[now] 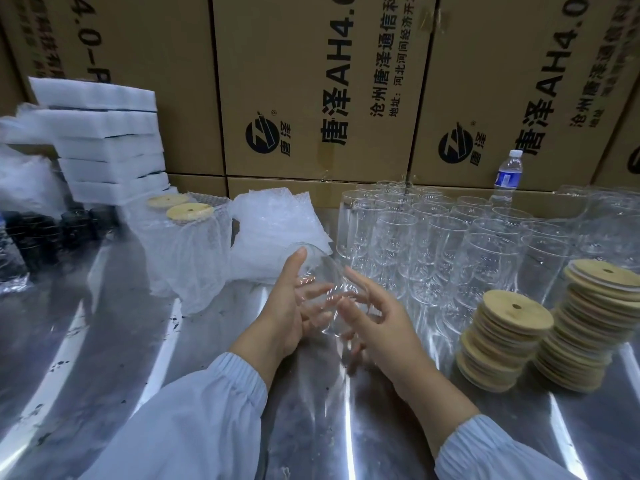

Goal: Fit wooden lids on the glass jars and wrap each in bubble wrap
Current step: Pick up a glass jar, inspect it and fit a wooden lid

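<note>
A clear glass jar (323, 266) with no lid lies tilted between my hands above the metal table (114, 344). My left hand (291, 310) cradles it from the left, thumb up on the rim and fingers showing through the glass. My right hand (377, 323) curls round its lower end from the right. Two leaning stacks of round wooden lids (516, 308) (606, 277) stand at the right. A pile of bubble wrap sheets (277, 220) lies just beyond my hands. Two jars wrapped in bubble wrap, with wooden lids on (189, 212), stand at the left.
Several empty glass jars (436, 233) crowd the table behind and right of my hands. A water bottle (509, 171) stands behind them. White foam blocks (107, 143) are stacked at the far left above dark jars (69, 226). Cardboard boxes (311, 81) wall off the back.
</note>
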